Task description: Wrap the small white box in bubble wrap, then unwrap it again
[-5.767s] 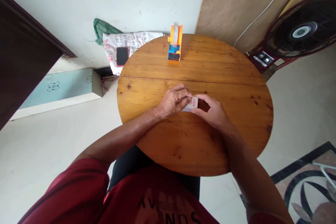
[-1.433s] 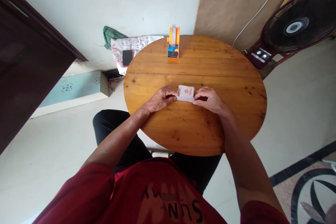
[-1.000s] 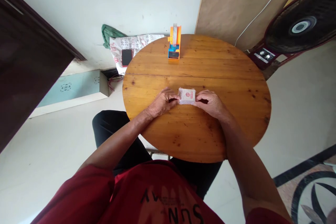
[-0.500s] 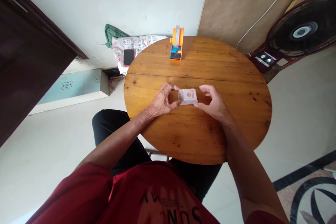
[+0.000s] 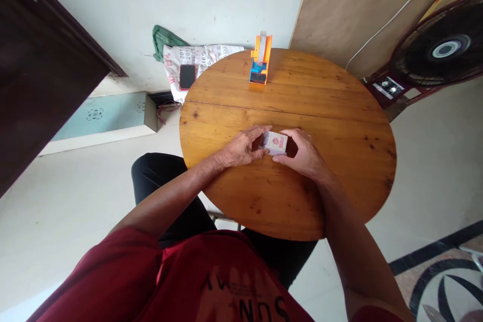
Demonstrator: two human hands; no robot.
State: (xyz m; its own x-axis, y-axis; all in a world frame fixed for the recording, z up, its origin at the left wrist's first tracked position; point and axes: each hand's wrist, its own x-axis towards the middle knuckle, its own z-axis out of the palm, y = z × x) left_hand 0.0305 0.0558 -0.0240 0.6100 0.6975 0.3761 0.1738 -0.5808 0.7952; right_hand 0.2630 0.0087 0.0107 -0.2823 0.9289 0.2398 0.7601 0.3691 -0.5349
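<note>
A small white box (image 5: 277, 142) with red print on its top sits on the wooden table, between my two hands. My left hand (image 5: 245, 147) grips its left end, thumb at the near side and fingers at the far side. My right hand (image 5: 304, 153) curls around the right end. Its fingertips meet the far corner and its thumb lies along the near lower edge. A gap shows between the right palm and the box. Part of the box's left end looks like clear, crinkled wrapping.
An orange and blue tape dispenser (image 5: 260, 63) stands at the far edge of the round table (image 5: 328, 93). Beyond the left rim, a phone (image 5: 187, 77) lies on a printed white sack (image 5: 171, 63). To the right stands a large fan (image 5: 445, 48).
My right hand has closed in from beside the box onto its right end. The box has turned slightly, and my left hand stays at its left end. The camera view has shifted a little.
</note>
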